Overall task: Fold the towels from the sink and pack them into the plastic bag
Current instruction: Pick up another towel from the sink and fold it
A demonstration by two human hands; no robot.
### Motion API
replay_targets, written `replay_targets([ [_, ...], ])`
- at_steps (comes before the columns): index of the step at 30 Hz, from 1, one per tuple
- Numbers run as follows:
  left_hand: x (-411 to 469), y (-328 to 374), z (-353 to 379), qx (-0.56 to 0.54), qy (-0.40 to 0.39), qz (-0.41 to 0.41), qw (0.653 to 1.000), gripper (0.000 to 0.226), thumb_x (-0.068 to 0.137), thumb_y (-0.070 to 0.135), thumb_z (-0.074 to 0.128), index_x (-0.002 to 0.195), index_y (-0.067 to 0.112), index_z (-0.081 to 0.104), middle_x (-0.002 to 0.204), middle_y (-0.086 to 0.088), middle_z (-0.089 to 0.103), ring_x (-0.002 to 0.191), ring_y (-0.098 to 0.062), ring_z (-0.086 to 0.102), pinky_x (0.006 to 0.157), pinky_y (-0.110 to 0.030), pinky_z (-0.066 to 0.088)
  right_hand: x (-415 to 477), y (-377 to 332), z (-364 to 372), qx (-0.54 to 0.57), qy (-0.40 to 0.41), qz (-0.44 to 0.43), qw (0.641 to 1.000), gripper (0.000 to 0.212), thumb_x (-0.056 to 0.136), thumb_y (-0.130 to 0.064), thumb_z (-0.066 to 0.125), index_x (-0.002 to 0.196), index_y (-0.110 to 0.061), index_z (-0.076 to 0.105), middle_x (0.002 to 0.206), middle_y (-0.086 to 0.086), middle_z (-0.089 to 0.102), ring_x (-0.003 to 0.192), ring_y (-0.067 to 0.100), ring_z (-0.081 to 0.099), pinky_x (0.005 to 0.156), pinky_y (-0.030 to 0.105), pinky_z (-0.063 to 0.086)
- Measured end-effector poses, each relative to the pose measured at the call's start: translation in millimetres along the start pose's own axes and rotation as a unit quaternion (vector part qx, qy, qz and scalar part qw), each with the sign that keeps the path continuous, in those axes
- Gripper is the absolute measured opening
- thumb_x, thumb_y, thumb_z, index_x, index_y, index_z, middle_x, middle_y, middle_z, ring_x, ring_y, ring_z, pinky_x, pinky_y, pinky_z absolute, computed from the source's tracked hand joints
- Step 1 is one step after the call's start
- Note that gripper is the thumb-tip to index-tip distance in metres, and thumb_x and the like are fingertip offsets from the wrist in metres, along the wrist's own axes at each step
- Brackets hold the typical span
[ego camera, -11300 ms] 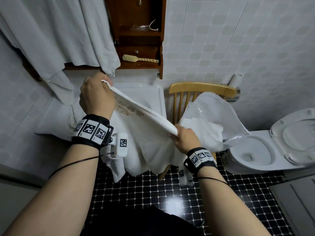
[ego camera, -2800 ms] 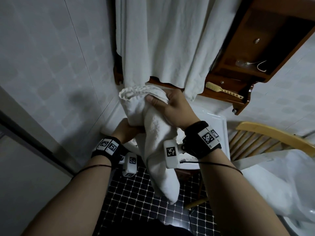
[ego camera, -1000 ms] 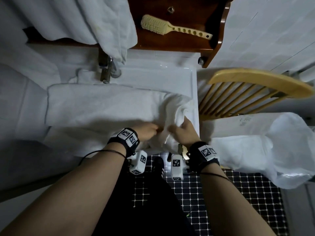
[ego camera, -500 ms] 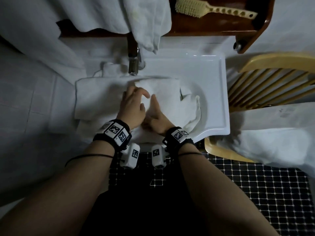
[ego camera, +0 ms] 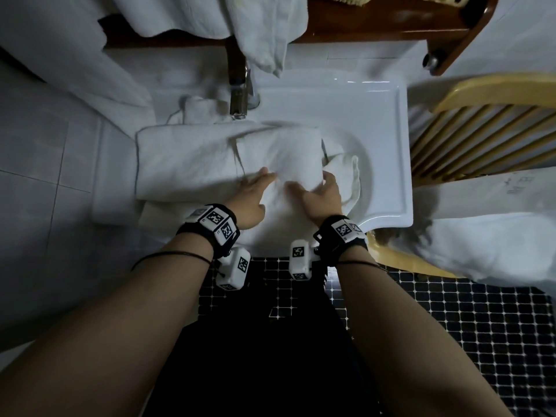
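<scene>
Over the sink, left of the bag, the towel that lay stretched long a second ago now lies doubled: fold done, I judge. My left hand presses it with straight fingers; my right hand pinches its near right edge, ready for lifting.

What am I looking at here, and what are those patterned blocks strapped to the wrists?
There is no machine here, only a person's two bare hands, filmed looking down from a camera worn on their head. The wrist bands carry printed square patterns; the picture doesn't show what they are for. A white towel lies folded across the sink, below the tap. The left hand presses flat on it; the right hand grips its right edge. At right, a wooden chair holds a plastic bag.
</scene>
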State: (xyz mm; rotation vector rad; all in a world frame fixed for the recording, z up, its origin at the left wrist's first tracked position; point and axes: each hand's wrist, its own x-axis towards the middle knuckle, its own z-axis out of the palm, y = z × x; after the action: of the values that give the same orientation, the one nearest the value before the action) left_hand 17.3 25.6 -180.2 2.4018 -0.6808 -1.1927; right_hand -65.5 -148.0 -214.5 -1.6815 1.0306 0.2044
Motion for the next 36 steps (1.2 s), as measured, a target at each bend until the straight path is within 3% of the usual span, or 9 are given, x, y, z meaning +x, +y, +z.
replay_targets([
  [3, 0.8, 6.9, 3.6, 0.016, 0.044, -0.019, 0.999, 0.064, 0.112, 0.03, 0.037, 0.168, 0.036, 0.006, 0.175, 0.015, -0.005, 0.16, -0.02, 0.014, 0.125, -0.044, 0.033, -3.6, -11.8, -13.8, 0.045, -0.084, -0.056, 0.994, 0.058, 0.074, -0.051, 0.088, 0.123, -0.024, 0.071, 0.107, -0.009, 0.08, 0.101, 0.011, 0.075, 0.095, 0.042, 0.061],
  [6, 2.1, 20.1, 11.0, 0.025, 0.09, -0.014, 0.996, 0.065, 0.11, 0.054, 0.021, 0.167, 0.038, -0.005, 0.175, 0.015, -0.009, 0.162, -0.021, -0.012, 0.132, -0.053, 0.002, -14.1, -25.5, -31.9, 0.15, -0.108, -0.084, 0.979, 0.047, 0.079, -0.032, 0.088, 0.122, -0.02, 0.073, 0.107, -0.006, 0.081, 0.101, 0.015, 0.077, 0.096, 0.045, 0.061],
  [12, 18.5, 51.0, 34.1, 0.005, 0.099, 0.106, 0.989, 0.101, 0.096, 0.003, 0.051, 0.166, 0.038, -0.013, 0.174, 0.014, -0.019, 0.162, -0.014, -0.014, 0.132, -0.052, 0.009, -29.2, -14.9, -92.1, 0.162, -0.016, -0.163, 0.973, 0.025, 0.083, -0.013, 0.079, 0.107, -0.019, 0.074, 0.099, 0.003, 0.08, 0.095, 0.023, 0.076, 0.082, 0.043, 0.063],
  [18, 29.8, 51.2, 54.1, 0.078, 0.059, -0.091, 0.991, 0.097, 0.094, 0.042, 0.065, 0.159, 0.056, -0.006, 0.17, 0.019, -0.027, 0.156, -0.04, -0.027, 0.119, -0.074, -0.007, -27.1, 7.3, -107.2, 0.05, 0.036, -0.153, 0.986, 0.042, 0.079, -0.037, 0.078, 0.119, -0.03, 0.068, 0.109, -0.005, 0.077, 0.104, 0.019, 0.072, 0.091, 0.053, 0.06],
  [21, 25.0, 42.2, 45.4, 0.031, 0.072, -0.039, 0.996, 0.067, 0.1, 0.032, 0.061, 0.159, 0.027, 0.03, 0.166, -0.015, 0.032, 0.147, -0.045, 0.038, 0.107, -0.043, 0.042, -40.7, -10.5, -83.0, 0.01, 0.029, -0.194, 0.98, 0.075, 0.078, -0.04, 0.073, 0.148, -0.027, 0.049, 0.139, -0.003, 0.064, 0.129, 0.023, 0.06, 0.109, 0.048, 0.05],
  [24, 13.5, 17.1, 31.6, -0.106, 0.103, -0.037, 0.988, 0.03, 0.108, 0.023, 0.051, 0.134, 0.014, 0.064, 0.127, -0.014, 0.07, 0.117, -0.033, 0.066, 0.093, -0.032, 0.049, -62.4, -31.5, -49.2, 0.014, -0.008, -0.21, 0.978, 0.095, 0.084, -0.035, 0.073, 0.163, -0.023, 0.022, 0.148, 0.004, 0.056, 0.132, 0.031, 0.056, 0.11, 0.041, 0.046],
  [30, -28.2, -35.5, -26.7, -0.333, 0.258, -0.14, 0.896, 0.084, 0.086, 0.087, 0.029, 0.138, 0.03, 0.062, 0.132, 0.002, 0.071, 0.123, -0.021, 0.066, 0.114, -0.049, 0.046, -64.7, -58.7, 29.5, -0.059, -0.166, -0.209, 0.962, 0.109, 0.097, -0.043, 0.072, 0.167, -0.021, -0.009, 0.092, 0.0, 0.07, 0.083, 0.02, 0.069, 0.078, 0.031, 0.049],
  [33, -43.7, -51.3, -40.5, -0.276, 0.331, -0.072, 0.9, 0.057, 0.1, 0.056, 0.055, 0.15, 0.034, 0.037, 0.153, 0.001, 0.038, 0.139, -0.015, 0.042, 0.117, -0.037, 0.036, -49.1, -53.7, 64.7, -0.11, -0.289, -0.2, 0.93, 0.1, 0.101, -0.039, 0.064, 0.167, -0.029, -0.012, 0.123, 0.006, 0.07, 0.11, 0.023, 0.067, 0.103, 0.039, 0.05],
  [36, -39.7, -76.5, -38.8, -0.14, 0.286, -0.023, 0.948, 0.046, 0.096, 0.018, 0.07, 0.138, 0.026, 0.054, 0.147, -0.008, 0.038, 0.14, -0.02, 0.038, 0.108, -0.013, 0.03, -39.5, -49.5, 82.5, -0.117, -0.234, -0.243, 0.934, 0.079, 0.096, -0.023, 0.06, 0.166, -0.025, 0.023, 0.119, 0.005, 0.075, 0.107, 0.02, 0.07, 0.104, 0.037, 0.052],
])
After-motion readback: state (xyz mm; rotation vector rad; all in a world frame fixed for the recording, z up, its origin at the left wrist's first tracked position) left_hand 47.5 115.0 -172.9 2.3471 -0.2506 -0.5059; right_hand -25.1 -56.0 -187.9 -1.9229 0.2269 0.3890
